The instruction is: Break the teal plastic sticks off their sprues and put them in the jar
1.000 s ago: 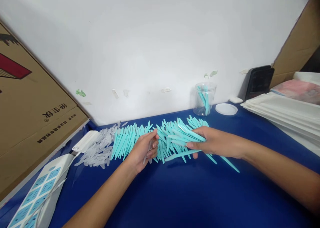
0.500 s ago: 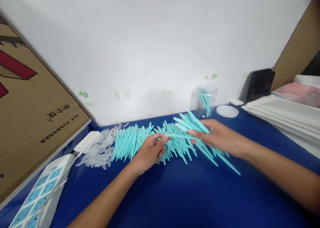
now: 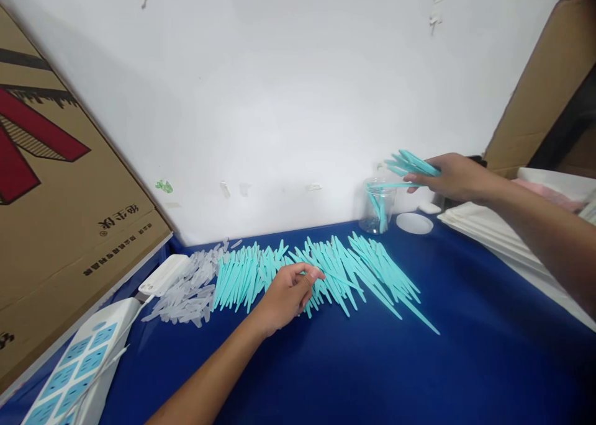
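My right hand (image 3: 449, 175) is raised at the right, closed around a bundle of slim teal plastic sticks (image 3: 410, 162). One stick points left from its fingers, over the mouth of a clear jar (image 3: 371, 221) with several similar sticks inside. My left hand (image 3: 289, 293) is pinched, thumb against index finger, above the long row of teal sticks (image 3: 242, 276) on the blue table. Whatever it may hold is too small or hidden to make out. Translucent flat pieces (image 3: 189, 295) lie heaped at the row's left end.
A white lid (image 3: 414, 223) lies right of the jar. White trays (image 3: 484, 232) are stacked at the right. A power strip (image 3: 79, 369) with a cable and a white box (image 3: 165, 275) are at the left, beside a large cardboard box (image 3: 79, 183). A white wall stands behind.
My right hand has moved up and right with the bundle of teal sticks, away from my left hand to the jar. My left hand stays pinched over the row. The view has shifted slightly.
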{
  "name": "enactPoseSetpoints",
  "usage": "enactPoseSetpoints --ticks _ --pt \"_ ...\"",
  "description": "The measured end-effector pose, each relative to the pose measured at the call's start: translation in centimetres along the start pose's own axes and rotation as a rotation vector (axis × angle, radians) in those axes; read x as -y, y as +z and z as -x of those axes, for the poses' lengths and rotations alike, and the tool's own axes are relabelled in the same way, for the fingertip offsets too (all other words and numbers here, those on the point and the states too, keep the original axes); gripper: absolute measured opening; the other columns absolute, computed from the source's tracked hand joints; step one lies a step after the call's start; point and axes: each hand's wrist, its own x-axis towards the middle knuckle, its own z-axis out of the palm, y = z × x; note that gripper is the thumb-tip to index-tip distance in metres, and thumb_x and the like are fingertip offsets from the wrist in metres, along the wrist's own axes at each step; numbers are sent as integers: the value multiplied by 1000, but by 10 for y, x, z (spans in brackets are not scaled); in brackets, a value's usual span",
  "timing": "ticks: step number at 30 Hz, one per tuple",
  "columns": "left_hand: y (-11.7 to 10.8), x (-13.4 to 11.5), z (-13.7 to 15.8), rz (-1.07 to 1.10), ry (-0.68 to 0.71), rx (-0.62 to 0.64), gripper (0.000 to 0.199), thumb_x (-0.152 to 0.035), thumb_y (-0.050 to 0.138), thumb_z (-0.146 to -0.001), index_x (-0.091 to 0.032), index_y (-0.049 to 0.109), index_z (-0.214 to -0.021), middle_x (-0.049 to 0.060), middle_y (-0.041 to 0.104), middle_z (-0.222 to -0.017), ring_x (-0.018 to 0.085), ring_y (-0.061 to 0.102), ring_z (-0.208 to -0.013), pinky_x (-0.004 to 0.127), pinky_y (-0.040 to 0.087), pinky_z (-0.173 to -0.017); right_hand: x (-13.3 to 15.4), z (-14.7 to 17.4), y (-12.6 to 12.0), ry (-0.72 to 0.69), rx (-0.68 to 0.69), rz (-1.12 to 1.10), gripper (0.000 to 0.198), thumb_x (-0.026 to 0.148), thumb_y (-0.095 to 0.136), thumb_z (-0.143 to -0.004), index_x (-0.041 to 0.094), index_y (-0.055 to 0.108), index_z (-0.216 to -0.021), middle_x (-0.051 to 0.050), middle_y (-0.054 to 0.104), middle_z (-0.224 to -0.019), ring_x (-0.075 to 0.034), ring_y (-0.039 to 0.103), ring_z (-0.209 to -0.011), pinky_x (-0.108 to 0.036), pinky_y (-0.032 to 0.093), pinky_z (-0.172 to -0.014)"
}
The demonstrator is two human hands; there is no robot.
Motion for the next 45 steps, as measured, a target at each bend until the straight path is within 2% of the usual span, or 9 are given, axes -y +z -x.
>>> enactPoseSetpoints --ticks 3,7,10,16,19,23,30,39,45 --pt "-1 1 0 -8 16 5 55 -67 53 -97 -15 69 -109 -7 44 -54 9 34 -46 21 35 -48 4 -15 -5 -28 169 117 43 49 67 -94 8 82 -95 6 38 -51 -10 36 -54 -35 31 -63" --pt "-1 2 0 -11 18 1 55 -67 53 -97 -15 69 -108 -7 44 -54 9 35 -46 22 35 -48 11 -26 -10 -86 210 205 40 47 69 -93 9 83 -92 1 55 -60 -10 41 -60 -34 32 -66" --pt "-1 2 0 -6 13 2 55 -67 54 -96 -15 70 -107 -7 43 -54 9 34 -46 21 33 -47 11 -34 -11 -122 251 257 46 51 70 -90 7 83 -92 -1 60 -66 -9 42 -65 -33 32 -69" --pt "-2 1 1 -10 9 16 56 -68 54 -96 -15 70 -106 -7 43 -54 9 35 -46 21 33 -48 2 -54 -16 -174 437 314 67 68 53 -96 6 78 -103 5 47 -59 -9 41 -60 -32 30 -67" --pt "-2 2 2 -20 5 29 56 -68 54 -96 -15 70 -107 -7 44 -55 8 35 -47 22 33 -48 1 -64 -20 -228 536 349 59 68 58 -96 12 76 -99 1 51 -61 -13 44 -59 -31 32 -65" --pt "-2 6 2 -18 15 44 57 -68 52 -97 -15 69 -108 -7 43 -55 8 32 -45 22 31 -46 12 -68 -22 -243 599 400 47 56 54 -102 15 74 -91 -2 52 -60 -17 47 -61 -33 34 -67" --pt "-3 9 0 -36 30 35 57 -67 51 -98 -14 70 -107 -7 44 -55 8 35 -46 22 32 -46 33 -64 -20 -211 599 443 35 39 61 -101 12 73 -84 0 51 -55 -14 43 -55 -33 31 -65" --pt "-3 7 1 -33 34 49 55 -65 52 -98 -14 69 -106 -7 43 -55 8 33 -46 23 32 -47 35 -66 -18 -217 583 498 39 44 63 -100 10 76 -85 -3 60 -58 -14 53 -62 -33 31 -70" --pt "-3 9 0 -38 33 46 56 -66 53 -97 -13 70 -106 -7 44 -55 8 36 -46 23 33 -47 42 -69 -23 -208 592 482 31 35 65 -100 10 75 -84 -4 61 -59 -14 51 -61 -33 30 -69"
